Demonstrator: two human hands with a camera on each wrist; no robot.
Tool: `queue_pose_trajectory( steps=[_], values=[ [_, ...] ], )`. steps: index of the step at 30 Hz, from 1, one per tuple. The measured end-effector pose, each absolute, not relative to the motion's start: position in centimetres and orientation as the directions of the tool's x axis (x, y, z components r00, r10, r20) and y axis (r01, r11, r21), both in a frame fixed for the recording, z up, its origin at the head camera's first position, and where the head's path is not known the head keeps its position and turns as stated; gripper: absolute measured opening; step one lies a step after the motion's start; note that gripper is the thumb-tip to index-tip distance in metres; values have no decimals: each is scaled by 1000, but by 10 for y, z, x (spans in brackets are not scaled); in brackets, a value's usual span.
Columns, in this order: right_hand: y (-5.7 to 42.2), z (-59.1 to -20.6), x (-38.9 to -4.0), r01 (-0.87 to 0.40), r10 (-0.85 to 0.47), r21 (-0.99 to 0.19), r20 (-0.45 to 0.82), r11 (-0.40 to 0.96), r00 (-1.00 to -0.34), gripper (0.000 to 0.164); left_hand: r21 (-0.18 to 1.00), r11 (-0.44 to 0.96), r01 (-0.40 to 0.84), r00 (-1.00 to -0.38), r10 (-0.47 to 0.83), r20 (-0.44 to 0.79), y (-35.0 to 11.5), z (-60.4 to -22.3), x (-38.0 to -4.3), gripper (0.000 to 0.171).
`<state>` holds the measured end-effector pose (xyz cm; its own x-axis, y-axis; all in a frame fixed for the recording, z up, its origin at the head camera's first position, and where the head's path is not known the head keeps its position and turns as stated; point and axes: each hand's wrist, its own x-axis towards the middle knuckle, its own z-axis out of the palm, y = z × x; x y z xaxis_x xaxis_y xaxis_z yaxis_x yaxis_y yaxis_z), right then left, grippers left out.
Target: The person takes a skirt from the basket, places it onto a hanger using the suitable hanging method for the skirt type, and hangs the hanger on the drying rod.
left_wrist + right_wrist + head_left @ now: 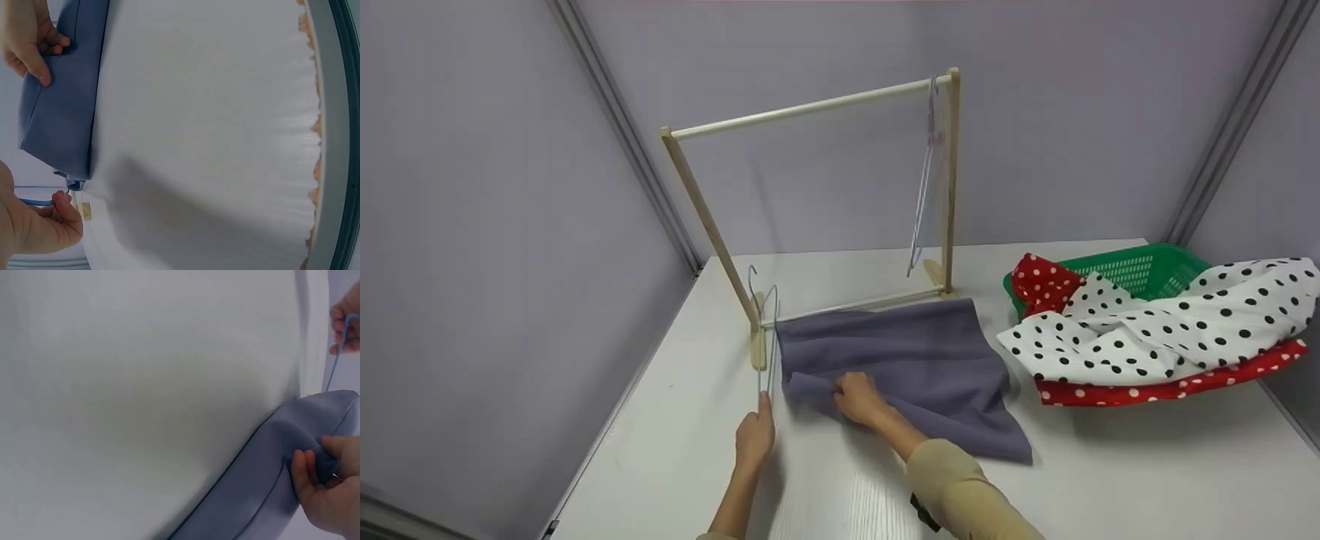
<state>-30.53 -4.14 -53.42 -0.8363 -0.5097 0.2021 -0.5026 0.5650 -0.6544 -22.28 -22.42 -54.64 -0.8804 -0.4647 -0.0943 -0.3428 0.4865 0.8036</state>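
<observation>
My left hand grips a thin wire hanger that stands up along the left side of the cloth, hook end toward the rack. A purple-grey cloth lies spread on the table, its near edge partly turned up. My right hand pinches that near edge left of the middle. In the right wrist view the thumb and fingers of the right hand bunch the cloth between them. The left wrist view shows the left hand pinching the wire close to the cloth's corner.
A wooden rack stands behind the cloth, with wire hangers hanging at its right end. On the right, a green basket holds white cloth with black dots and red cloth with white dots, spilling over the front.
</observation>
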Motion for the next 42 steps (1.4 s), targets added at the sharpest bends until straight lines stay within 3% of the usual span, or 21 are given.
queue_pose_trajectory(
  steps=[4, 9, 16, 23, 28, 32, 37, 42],
  values=[
    [-33, -524, -318, -377, -359, -811, 223, 448, -906, 31, 805, 469, -364, -872, -475, -117, -221, -545, -224, 77],
    [-21, -504, -335, -307, -202, -875, 246, 374, -948, 22, 804, 474, -359, -865, -493, -95, -219, -544, -224, 74],
    [-4, -483, -353, -114, -11, -983, 114, 146, -993, 15, 810, 473, -348, -863, -500, -79, -211, -543, -224, 72],
    [8, -481, -360, 24, 130, -981, -50, -192, -990, 16, 805, 487, -338, -870, -488, -70, -201, -547, -224, 76],
    [10, -482, -362, 20, 169, -946, -79, -323, -983, 13, 789, 517, -332, -875, -480, -54, -189, -545, -224, 75],
    [8, -486, -357, -13, 129, -964, -22, -264, -991, 14, 798, 521, -303, -884, -466, -32, -178, -543, -227, 73],
    [-5, -507, -340, -155, -81, -986, 150, 62, -985, 19, 802, 549, -236, -902, -431, 30, -163, -542, -231, 64],
    [-16, -532, -323, -431, -390, -847, 300, 312, -871, 28, 801, 572, -176, -912, -401, 86, -154, -544, -231, 52]
  ],
)
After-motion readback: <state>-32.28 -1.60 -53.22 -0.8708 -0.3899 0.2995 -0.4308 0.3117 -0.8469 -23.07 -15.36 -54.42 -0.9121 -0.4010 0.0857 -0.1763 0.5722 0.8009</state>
